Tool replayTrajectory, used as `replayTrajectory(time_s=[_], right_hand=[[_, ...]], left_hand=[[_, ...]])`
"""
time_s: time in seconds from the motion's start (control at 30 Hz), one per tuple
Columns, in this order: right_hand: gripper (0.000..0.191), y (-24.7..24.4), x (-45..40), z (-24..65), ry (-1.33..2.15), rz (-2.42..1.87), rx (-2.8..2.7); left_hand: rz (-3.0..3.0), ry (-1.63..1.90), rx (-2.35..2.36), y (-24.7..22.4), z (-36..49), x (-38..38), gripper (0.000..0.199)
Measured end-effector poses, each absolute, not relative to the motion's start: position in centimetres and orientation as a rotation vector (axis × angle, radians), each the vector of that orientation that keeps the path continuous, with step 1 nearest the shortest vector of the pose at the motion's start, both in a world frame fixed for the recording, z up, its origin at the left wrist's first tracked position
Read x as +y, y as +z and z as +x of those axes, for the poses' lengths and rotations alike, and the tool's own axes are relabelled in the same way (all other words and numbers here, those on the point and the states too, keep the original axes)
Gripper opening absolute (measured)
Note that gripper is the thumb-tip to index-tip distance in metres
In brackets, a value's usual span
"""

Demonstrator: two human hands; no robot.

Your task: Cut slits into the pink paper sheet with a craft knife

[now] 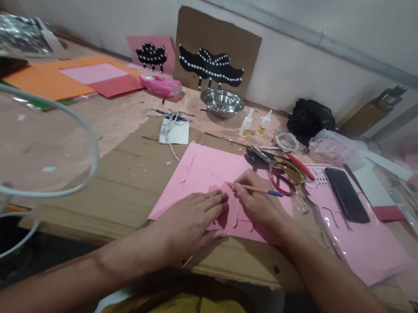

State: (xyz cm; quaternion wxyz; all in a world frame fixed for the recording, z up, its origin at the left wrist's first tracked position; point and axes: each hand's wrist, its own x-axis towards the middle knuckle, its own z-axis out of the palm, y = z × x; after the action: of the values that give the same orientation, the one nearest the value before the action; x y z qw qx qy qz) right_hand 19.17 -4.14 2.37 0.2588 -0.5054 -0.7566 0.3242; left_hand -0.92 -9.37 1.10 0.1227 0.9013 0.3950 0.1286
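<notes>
A pink foam-like sheet (203, 163) lies on a brown cardboard piece in front of me, with faint lines and some cut marks on it. My left hand (193, 215) rests flat on the sheet's lower part, fingers stretched out and thumb near its front edge. In my right hand (255, 201) is an orange ballpoint pen (259, 189) with a blue end, held in a writing grip. Its tip meets the sheet, or is just above it, near the middle. Just beyond that hand lie scissors (283, 177) with red and yellow handles, partly over a black cut piece.
Black beaded shapes on cardboard (218, 30) and pink card (167, 43) lean against the wall. Nearby are a steel bowl (221, 103), glue bottles (245, 124), and a phone (346, 195) on plastic-covered pink sheets. Coloured sheets (49, 77) and a white cable (94, 158) occupy the left.
</notes>
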Motion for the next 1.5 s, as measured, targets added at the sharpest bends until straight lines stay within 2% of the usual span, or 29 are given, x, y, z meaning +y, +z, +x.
replayTrajectory(time_s=[0.73, 1.13, 1.5], right_hand=[[0.015, 3.4, -3.5, 20.3, 0.934, -1.402, -2.18], [0.015, 3.9, -3.6, 21.1, 0.79, -1.533, -2.223], [0.016, 4.7, -3.5, 21.5, 0.818, -1.581, -2.246]], left_hand=[[2.639, 0.358, 1.158, 1.0, -1.0, -9.3, 0.049], [2.652, 0.401, 1.136, 0.8, -1.3, -9.2, 0.048], [2.69, 0.139, 1.103, 2.3, -0.5, -7.5, 0.044]])
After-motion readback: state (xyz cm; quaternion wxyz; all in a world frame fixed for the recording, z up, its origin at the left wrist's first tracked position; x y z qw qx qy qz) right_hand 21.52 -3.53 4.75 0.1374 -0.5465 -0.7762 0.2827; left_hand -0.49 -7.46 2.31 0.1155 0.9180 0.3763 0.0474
